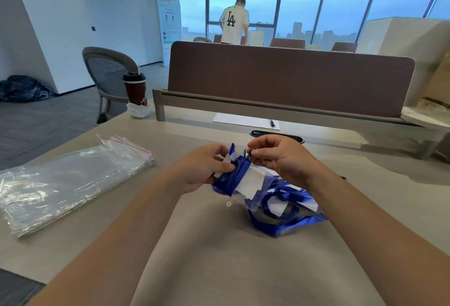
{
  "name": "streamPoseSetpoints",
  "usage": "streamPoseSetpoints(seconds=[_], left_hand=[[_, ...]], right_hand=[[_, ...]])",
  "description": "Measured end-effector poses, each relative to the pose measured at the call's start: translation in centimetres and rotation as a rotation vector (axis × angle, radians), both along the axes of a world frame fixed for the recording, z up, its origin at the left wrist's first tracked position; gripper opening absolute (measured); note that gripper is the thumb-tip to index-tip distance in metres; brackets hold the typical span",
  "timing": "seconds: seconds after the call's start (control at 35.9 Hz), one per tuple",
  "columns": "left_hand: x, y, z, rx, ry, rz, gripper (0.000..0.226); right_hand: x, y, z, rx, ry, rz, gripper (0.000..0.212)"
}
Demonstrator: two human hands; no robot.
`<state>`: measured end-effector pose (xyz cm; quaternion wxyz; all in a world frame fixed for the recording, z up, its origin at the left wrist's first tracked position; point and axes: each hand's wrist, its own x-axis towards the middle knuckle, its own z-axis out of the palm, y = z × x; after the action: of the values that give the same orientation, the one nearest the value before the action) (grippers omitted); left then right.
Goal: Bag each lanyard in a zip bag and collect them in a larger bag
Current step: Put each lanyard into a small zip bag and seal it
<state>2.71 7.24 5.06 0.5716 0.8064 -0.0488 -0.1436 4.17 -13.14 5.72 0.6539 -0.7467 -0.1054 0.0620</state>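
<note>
Over the beige surface [219,245], fingers of the left hand [207,167] clamp a bundled blue lanyard [239,176]; those of the right hand [280,157] pinch its clip [248,156]. Zip bags [68,184] lie left; a brown divider [287,79] and windows [302,6] stand behind.

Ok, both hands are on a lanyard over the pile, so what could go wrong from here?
1. The lanyard, held by the left hand and right hand, sits right against the pile of blue straps. It may snag and drag others along.
2. The zip bags lie off to the left, in neither hand. Letting go to fetch one could let the bundled strap unfold.
</note>
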Motion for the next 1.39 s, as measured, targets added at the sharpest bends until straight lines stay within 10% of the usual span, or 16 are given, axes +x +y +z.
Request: streamPoseSetpoints(seconds=[0.36, 0.67, 1.39], left_hand=[[-1.3, 2.1, -0.6, 0.210, -0.141, 0.149, 0.041], [-3.6, 7.2, -0.5, 0.311, -0.162, 0.228, 0.040], [-1.4, 19.4, -1.7, -0.120, -0.178, 0.617, 0.013]], right_hand=[[-1.6, 4.1, 0.1, -0.471, -0.101, 0.071, 0.030], [-1.5, 10.5, -0.6, -0.397, -0.117, 0.152, 0.010], [3.5, 23.6, -2.1, -0.173, -0.001, 0.186, 0.012]])
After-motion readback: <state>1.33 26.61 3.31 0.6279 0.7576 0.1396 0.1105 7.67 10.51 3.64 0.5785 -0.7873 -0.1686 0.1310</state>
